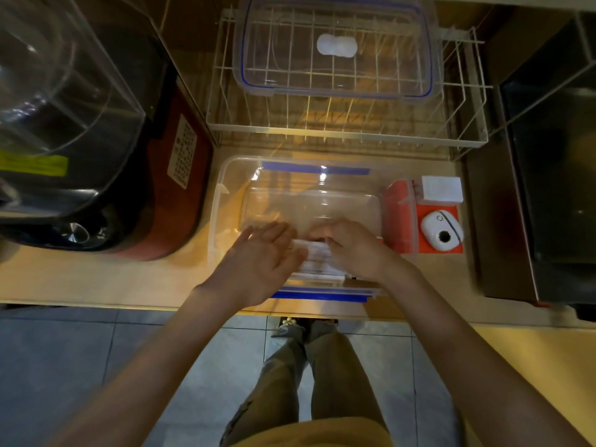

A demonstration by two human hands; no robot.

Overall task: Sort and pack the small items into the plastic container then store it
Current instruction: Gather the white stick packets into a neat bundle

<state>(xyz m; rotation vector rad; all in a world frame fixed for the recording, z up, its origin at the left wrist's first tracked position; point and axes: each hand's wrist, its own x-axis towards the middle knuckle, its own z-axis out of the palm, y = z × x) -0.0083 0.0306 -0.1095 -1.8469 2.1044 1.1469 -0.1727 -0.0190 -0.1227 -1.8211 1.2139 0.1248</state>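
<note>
A person stands at a wooden counter (pixel 96 279), both hands inside a clear plastic container (pixel 225 195) with blue clips that sits near the counter's front edge. The left hand (pixel 258 262) is flat and open, fingers spread, resting beside a white packet (pixel 317 256) lying at the container's near end; the right hand (pixel 351 250) curls over the packet's other side, though whether it actually grips it cannot be told. Packing appears under way, this packet likely the first item laid in. Next, the orange box (pixel 403 214) with a white gadget pictured on it, and the small white box (pixel 442 188) on top, wait just right of the container. Its lid (pixel 335 50) lies on the wire rack (pixel 348 133) behind. A large dark appliance (pixel 106 175) crowds the left.
</note>
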